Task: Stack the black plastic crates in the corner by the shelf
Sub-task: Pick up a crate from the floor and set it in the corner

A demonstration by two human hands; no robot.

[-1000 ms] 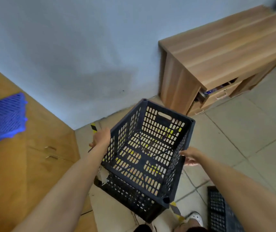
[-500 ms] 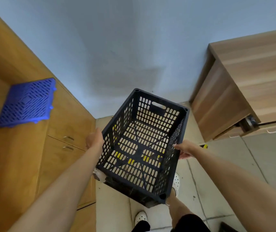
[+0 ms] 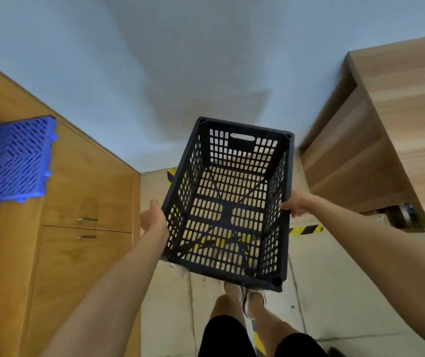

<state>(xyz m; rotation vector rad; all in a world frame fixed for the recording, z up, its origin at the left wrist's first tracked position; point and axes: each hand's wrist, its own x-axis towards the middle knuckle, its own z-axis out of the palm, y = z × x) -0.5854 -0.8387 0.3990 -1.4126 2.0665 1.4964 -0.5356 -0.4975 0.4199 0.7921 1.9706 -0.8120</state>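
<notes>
From the head camera, the black crate now sits near the centre of view, squared up to the wall; half a second ago it was turned at an angle, and a second ago it was skewed harder and tipped toward the wooden desk at two o'clock. The left hand, at nine o'clock of the crate, presses against its long side wall with the thumb up along the mesh; whether the fingers curl under cannot be seen. The right hand, at three o'clock, grips the opposite rim, fingers hooked over the edge. The crate is held in the air, open side up, above the tiled floor and the yellow-black tape. The wooden cabinet with the blue grid panel on top has slid out to nine o'clock. Judging by this, the person has turned to face the corner and lined the crate up for lowering; no other crate shows there yet.
</notes>
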